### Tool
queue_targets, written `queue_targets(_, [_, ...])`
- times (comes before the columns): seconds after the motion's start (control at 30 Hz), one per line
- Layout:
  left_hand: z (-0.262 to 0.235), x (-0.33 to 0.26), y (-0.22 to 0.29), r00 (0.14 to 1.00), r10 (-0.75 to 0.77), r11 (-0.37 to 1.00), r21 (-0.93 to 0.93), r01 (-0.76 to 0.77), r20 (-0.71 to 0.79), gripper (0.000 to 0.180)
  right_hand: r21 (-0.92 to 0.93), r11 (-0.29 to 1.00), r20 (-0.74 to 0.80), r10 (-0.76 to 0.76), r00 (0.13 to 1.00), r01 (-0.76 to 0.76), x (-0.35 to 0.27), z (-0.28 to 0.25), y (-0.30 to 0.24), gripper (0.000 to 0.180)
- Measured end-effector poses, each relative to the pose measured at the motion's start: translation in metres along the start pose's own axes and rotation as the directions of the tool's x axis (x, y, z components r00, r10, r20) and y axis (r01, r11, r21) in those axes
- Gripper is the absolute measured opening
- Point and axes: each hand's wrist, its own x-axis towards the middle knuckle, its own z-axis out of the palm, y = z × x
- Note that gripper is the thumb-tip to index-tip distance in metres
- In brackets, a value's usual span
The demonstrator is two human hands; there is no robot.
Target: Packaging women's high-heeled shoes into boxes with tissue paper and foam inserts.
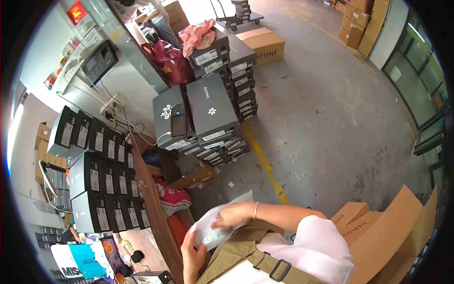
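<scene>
- The bag (206, 228), pale and see-through, is in front of you at chest height, up off the worktop (152, 249) and between your two hands.
- Your left hand (194, 253) pinches the bag's near edge, thumb on top.
- Your right hand (232, 215) reaches across with fingers bent against the bag; you cannot tell from here whether they grip the film or reach inside.
- Judging by this view, you are partway through handling the bag: it is in hand, but not set down. Whether it holds anything, or is sealed, is hidden.
- Around you, dark boxes (85, 174) stand in rows on the worktop, and a box stack (211, 104) rises from the floor with a handheld device (178, 124) on top; these lids look closed.
- To your right, a carton (385, 239) has its flaps up.
</scene>
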Motion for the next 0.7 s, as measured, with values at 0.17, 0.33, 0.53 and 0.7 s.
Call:
queue_targets(0.17, [0.025,0.032,0.018,0.992,0.005,0.996,0.092,-0.016,0.122,0.054,-0.142,0.988,-0.211,-0.091,0.973,0.061,-0.049,-0.015,0.042,0.041])
queue_targets(0.33, [0.031,0.039,0.011,0.997,-0.036,0.997,0.063,0.032,0.061,0.051,-0.166,0.954,-0.424,-0.296,0.856,0.248,-0.080,-0.036,0.018,0.028])
queue_targets(0.53, [0.006,0.034,0.015,0.995,-0.045,0.996,0.071,0.051,-0.089,0.046,-0.057,0.977,-0.569,-0.200,0.797,0.205,-0.042,-0.043,0.026,0.035])
queue_targets(0.7, [-0.018,0.002,-0.014,0.962,0.072,0.990,0.137,-0.036,-0.264,0.044,-0.267,0.921,-0.650,-0.390,0.652,0.285,-0.004,-0.046,-0.022,0.012])
